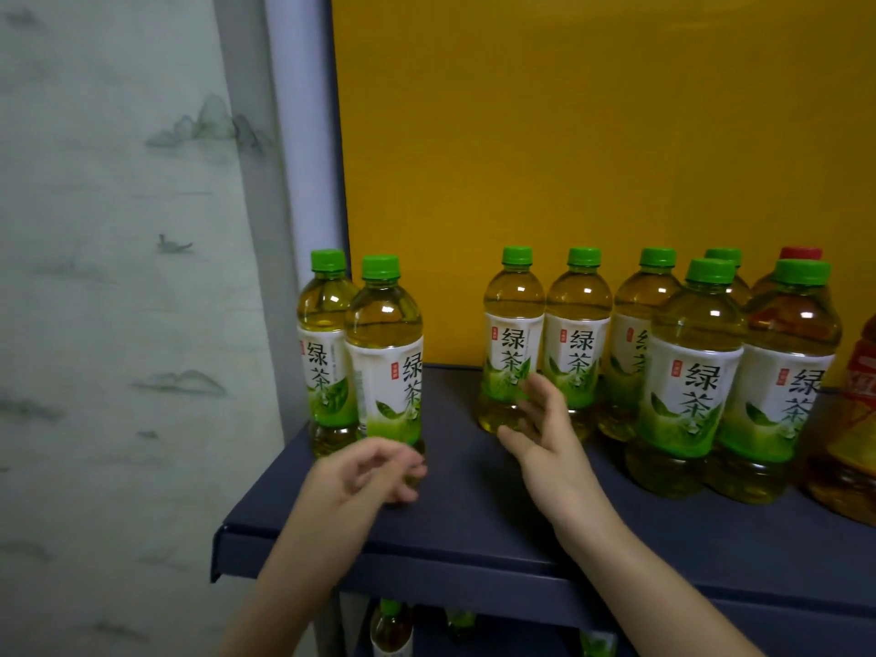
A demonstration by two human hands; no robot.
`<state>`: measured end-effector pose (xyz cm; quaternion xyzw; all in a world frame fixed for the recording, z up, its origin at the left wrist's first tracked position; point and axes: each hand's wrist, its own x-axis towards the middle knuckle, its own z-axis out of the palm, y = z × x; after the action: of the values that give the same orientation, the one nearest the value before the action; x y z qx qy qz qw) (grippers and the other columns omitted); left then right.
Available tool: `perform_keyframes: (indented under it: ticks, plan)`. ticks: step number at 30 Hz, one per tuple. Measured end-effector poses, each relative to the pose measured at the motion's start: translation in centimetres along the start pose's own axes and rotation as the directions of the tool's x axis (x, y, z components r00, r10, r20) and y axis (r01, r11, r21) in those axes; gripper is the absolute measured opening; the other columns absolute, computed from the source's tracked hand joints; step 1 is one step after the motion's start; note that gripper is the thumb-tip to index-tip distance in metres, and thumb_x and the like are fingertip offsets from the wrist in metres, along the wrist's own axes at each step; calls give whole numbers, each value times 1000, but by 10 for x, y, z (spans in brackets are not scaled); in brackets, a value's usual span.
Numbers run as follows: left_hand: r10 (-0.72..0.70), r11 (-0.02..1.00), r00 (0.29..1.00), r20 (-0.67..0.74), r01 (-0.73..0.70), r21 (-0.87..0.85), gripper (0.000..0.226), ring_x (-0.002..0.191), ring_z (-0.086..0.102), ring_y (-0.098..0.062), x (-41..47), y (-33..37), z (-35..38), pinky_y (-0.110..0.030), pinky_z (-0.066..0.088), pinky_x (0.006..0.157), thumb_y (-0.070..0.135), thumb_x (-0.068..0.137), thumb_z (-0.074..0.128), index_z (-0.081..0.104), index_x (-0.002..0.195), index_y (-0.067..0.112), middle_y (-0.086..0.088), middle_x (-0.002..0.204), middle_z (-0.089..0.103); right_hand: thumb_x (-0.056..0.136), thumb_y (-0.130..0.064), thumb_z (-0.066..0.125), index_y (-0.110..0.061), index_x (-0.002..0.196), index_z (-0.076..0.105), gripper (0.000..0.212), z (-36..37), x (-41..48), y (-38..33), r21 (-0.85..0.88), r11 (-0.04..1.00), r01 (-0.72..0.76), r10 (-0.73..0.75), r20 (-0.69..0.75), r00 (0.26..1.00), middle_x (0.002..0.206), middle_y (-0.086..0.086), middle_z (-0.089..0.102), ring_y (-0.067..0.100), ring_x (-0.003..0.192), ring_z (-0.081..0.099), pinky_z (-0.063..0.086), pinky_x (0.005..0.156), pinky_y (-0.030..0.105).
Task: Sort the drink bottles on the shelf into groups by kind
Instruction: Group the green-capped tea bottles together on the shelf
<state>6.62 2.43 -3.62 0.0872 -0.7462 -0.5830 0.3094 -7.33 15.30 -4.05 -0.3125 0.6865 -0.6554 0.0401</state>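
Observation:
Two green-capped green tea bottles stand at the shelf's left end, one at the back (327, 353) and one in front (386, 358). Several more green tea bottles (689, 381) crowd the right half. A red-capped bottle (801, 254) peeks out behind them, and a red-labelled bottle (853, 419) sits at the far right edge. My left hand (365, 471) hovers just in front of the base of the front left bottle, fingers loosely curled, holding nothing. My right hand (540, 433) is open, fingers spread, right in front of the leftmost bottle of the right group (509, 343).
The dark blue shelf (474, 528) has a bare gap between the two bottle groups. A yellow back panel (569, 158) rises behind. A pale curtain (118, 277) hangs at the left. More bottles (391, 628) stand on the shelf below.

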Motion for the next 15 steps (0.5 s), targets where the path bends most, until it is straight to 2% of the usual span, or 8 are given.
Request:
perform_keyframes:
  ticks: [3, 5, 6, 9, 11, 13, 15]
  plan:
    - [103, 995, 940, -327, -95, 39, 18, 57, 55, 1, 1, -8, -32, -8, 45, 59, 6, 89, 52, 62, 75, 4, -5, 64, 64, 85, -8, 63, -21, 137, 31, 62, 23, 5, -6, 26, 997, -66, 59, 212, 975, 133, -7, 41, 8, 126, 38, 31, 100, 20]
    - [146, 985, 894, -424, -92, 145, 6, 59, 52, 5, 14, -15, -49, -5, 42, 59, 7, 87, 58, 58, 84, 3, -3, 72, 56, 82, -9, 67, -19, 135, 34, 63, 34, 8, -6, 23, 996, -92, 80, 309, 948, 132, -6, 44, 8, 125, 40, 33, 100, 20]
    - [148, 981, 889, -433, -76, 179, 10, 63, 52, 6, 23, -20, -55, -5, 42, 60, 8, 84, 62, 56, 91, 4, -4, 80, 54, 80, -9, 68, -18, 134, 36, 64, 38, 10, -7, 19, 995, -100, 88, 346, 934, 133, -6, 46, 8, 124, 42, 34, 103, 22]
    - [69, 980, 957, -283, -12, 200, 54, 91, 57, -7, 53, -41, -76, -15, 48, 78, 19, 67, 80, 53, 112, 8, -4, 105, 58, 75, -3, 72, -13, 130, 44, 62, 46, 18, -10, 76, 982, -171, 123, 426, 897, 128, 2, 56, 10, 118, 52, 42, 103, 28]
    - [-58, 998, 995, -86, 60, 15, 88, 104, 62, -15, 69, -45, -85, -21, 53, 82, 38, 45, 91, 54, 120, 11, -3, 114, 65, 73, 0, 72, -12, 126, 48, 59, 50, 24, -12, 105, 974, -200, 130, 461, 878, 117, 0, 62, 4, 106, 58, 50, 89, 19]
    - [-150, 970, 983, 105, 167, -175, 99, 106, 64, -17, 79, -45, -89, -22, 55, 79, 38, 31, 94, 56, 120, 13, -5, 115, 68, 73, 0, 72, -15, 122, 50, 56, 53, 27, -14, 110, 973, -202, 124, 488, 864, 107, -8, 64, -5, 92, 61, 50, 75, 12]
    - [-178, 953, 961, 213, 222, -207, 98, 105, 65, -20, 85, -47, -91, -24, 55, 79, 32, 30, 95, 58, 119, 11, -7, 115, 68, 75, -3, 72, -19, 122, 49, 56, 55, 28, -14, 92, 979, -183, 113, 505, 856, 106, -15, 62, -8, 91, 60, 49, 75, 10]
